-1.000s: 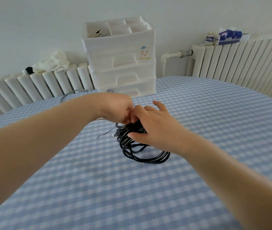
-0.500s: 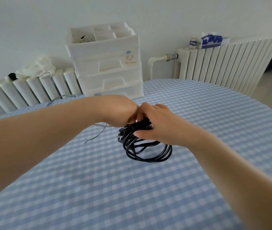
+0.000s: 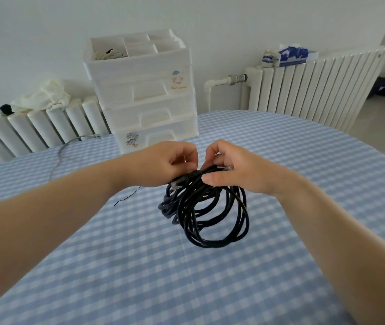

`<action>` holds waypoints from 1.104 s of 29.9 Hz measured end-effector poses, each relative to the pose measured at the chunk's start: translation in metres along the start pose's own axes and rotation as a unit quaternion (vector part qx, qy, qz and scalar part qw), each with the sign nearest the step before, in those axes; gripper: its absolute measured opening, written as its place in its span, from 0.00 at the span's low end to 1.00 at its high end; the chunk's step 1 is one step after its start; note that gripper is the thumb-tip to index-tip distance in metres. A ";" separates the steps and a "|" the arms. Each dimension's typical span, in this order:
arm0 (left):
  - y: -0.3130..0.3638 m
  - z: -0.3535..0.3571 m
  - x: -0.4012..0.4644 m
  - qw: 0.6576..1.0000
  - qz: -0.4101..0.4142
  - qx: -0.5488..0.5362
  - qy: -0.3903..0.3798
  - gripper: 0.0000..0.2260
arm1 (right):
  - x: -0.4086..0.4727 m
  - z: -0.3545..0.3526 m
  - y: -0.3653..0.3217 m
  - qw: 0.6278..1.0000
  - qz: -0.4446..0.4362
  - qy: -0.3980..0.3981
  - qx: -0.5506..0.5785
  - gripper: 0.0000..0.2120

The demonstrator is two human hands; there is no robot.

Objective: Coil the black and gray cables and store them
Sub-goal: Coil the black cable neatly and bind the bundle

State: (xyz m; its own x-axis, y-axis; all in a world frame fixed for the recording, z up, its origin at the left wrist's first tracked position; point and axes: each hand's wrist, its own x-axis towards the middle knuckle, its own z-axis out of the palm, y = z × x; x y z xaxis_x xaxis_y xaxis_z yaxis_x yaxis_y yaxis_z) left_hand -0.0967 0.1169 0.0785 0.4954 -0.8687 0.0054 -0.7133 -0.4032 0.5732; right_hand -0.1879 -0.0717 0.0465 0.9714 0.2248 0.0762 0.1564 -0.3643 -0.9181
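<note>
A coiled black cable (image 3: 206, 212) hangs in loops above the checked tablecloth (image 3: 140, 266). My right hand (image 3: 233, 170) grips the top of the bundle with thumb and curled fingers. My left hand (image 3: 163, 163) sits right beside it, fingers curled and pinching at the bundle's top; a thin black wire (image 3: 128, 197) trails out below it. A gray cable (image 3: 67, 146) lies on the table at the far left, running toward the white drawer unit (image 3: 144, 99).
The drawer unit stands at the table's far edge, with open compartments on top. Radiators (image 3: 316, 87) line the wall behind; a white cloth (image 3: 43, 96) lies on the left one, a tissue box (image 3: 292, 55) on the right one.
Both hands have lifted the black coil off the table, so its loops now hang free. The view has shifted a little.
</note>
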 end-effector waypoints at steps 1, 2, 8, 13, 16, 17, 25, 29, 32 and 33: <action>-0.001 0.001 -0.001 0.999 0.000 -0.037 0.000 0.09 | 0.001 -0.001 0.002 0.999 0.001 -0.011 0.035 0.12; 0.000 0.002 -0.003 0.997 -0.001 -0.074 -0.003 0.09 | 0.001 -0.002 0.004 0.998 0.001 -0.022 0.066 0.12; 0.001 0.009 -0.007 0.983 0.051 -0.171 0.036 0.03 | 0.006 -0.001 0.016 0.950 -0.003 -0.103 0.295 0.18; 0.008 0.017 -0.013 0.944 0.114 -0.306 0.048 0.07 | 0.011 0.007 0.019 0.903 -0.056 -0.161 0.394 0.28; 0.011 0.025 -0.008 0.923 0.117 -0.360 0.068 0.15 | 0.011 0.011 0.018 0.878 -0.074 -0.185 0.436 0.28; 0.009 0.028 -0.004 0.924 0.094 -0.362 0.076 0.18 | 0.010 0.012 0.019 0.873 -0.078 -0.188 0.444 0.24; 0.024 0.027 -0.006 0.954 -0.020 -0.247 0.167 0.08 | 0.017 0.031 0.025 0.839 0.005 -0.082 0.538 0.16; 0.009 0.033 -0.018 0.949 0.098 -0.173 0.247 0.14 | 0.023 0.043 0.024 0.849 0.008 -0.013 0.528 0.17; -0.003 0.039 -0.013 0.954 0.089 -0.108 0.266 0.05 | 0.018 0.052 0.014 0.826 -0.013 0.022 0.563 0.16; -0.007 0.041 -0.007 0.951 0.077 -0.066 0.293 0.02 | 0.017 0.054 0.012 0.805 0.009 0.044 0.592 0.18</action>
State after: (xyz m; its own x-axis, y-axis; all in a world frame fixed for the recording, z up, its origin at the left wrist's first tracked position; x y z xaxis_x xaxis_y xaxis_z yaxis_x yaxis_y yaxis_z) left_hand -0.1155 0.1137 0.0415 0.6097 -0.5884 0.5311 -0.7501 -0.2117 0.6265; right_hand -0.1792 -0.0229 0.0159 0.9886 0.1459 0.0374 -0.0880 0.7613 -0.6424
